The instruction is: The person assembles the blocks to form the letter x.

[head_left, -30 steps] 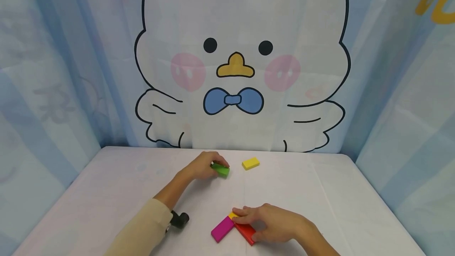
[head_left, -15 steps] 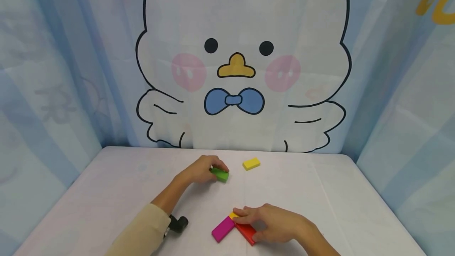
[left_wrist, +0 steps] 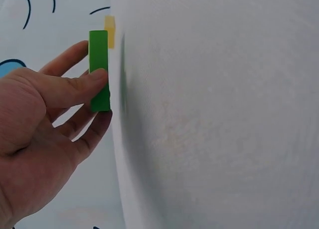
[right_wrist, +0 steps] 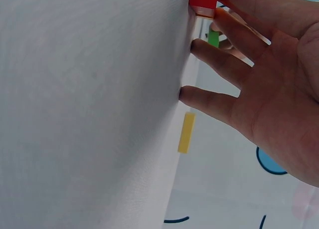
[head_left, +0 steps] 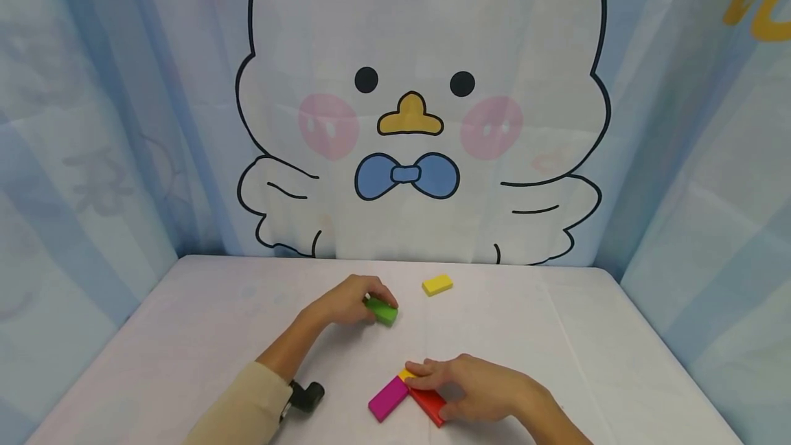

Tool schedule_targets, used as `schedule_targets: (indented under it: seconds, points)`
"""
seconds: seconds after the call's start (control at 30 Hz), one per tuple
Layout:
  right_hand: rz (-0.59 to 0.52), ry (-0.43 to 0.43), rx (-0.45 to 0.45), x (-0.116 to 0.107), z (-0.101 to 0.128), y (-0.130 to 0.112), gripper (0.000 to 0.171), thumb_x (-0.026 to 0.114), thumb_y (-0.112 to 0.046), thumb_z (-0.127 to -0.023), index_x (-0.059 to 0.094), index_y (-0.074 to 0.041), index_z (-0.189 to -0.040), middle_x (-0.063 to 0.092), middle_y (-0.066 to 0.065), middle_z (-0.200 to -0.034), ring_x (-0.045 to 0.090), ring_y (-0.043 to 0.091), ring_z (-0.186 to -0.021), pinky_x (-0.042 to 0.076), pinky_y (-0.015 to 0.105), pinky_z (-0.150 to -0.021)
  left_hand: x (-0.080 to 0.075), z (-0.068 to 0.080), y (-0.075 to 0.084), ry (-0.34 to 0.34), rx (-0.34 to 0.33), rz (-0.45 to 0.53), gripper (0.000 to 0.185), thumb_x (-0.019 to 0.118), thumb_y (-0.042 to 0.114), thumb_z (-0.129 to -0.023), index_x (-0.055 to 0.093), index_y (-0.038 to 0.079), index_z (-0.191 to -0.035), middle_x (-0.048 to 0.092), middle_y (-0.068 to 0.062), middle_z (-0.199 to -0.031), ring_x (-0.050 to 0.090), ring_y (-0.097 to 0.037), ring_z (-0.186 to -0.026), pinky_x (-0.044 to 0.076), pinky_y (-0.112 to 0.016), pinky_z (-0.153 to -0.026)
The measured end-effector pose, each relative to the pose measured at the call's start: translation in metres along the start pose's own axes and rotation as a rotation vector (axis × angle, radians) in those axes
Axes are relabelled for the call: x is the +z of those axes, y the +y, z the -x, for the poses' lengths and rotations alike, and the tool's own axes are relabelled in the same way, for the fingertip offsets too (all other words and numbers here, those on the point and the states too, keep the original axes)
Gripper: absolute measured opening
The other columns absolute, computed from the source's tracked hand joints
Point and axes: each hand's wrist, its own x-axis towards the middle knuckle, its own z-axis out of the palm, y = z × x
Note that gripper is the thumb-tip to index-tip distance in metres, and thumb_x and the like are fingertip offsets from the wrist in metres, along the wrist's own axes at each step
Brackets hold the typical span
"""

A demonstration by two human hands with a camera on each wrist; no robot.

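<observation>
Between thumb and fingers, my left hand point(head_left: 353, 299) pinches a green block point(head_left: 383, 310). In the left wrist view the green block point(left_wrist: 98, 52) appears slightly off the tabletop, with a shadow beside it. Nearer the front, my right hand point(head_left: 472, 389) holds a red block point(head_left: 428, 404), thumb at its near end and fingers at the far end over an orange-yellow block point(head_left: 405, 374). That block is mostly hidden by the fingers. A magenta block point(head_left: 388, 399) lies to the left, meeting the others at a corner. The right wrist view shows only the end of the red block point(right_wrist: 203, 2).
A loose yellow block point(head_left: 437, 285) lies toward the back of the white table point(head_left: 587, 342), right of the green one. Behind the table hangs a curtain point(head_left: 408, 225) with a cartoon bird. A black wrist camera point(head_left: 305, 397) sits on the left wrist.
My left hand has come a little toward the table's front with the green block in its grip. My right hand and the blocks by it have stayed put.
</observation>
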Motion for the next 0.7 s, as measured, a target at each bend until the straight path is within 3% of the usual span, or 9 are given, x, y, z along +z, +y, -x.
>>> schedule_targets:
  seconds: [0.7]
  points:
    - [-0.003,0.004,0.017,0.001,-0.001,0.002,0.057,0.075,-0.024,-0.095,0.059,-0.038,-0.147,0.046,-0.021,-0.159,0.043,0.014,-0.151,0.042,0.054,-0.118,0.005,0.012,-0.001,-0.056,0.018,0.017,0.036,0.076,-0.004,-0.089,0.08,0.024,-0.111,0.07,0.004,-0.117,0.062,-0.019,-0.115,0.054,-0.048,-0.106]
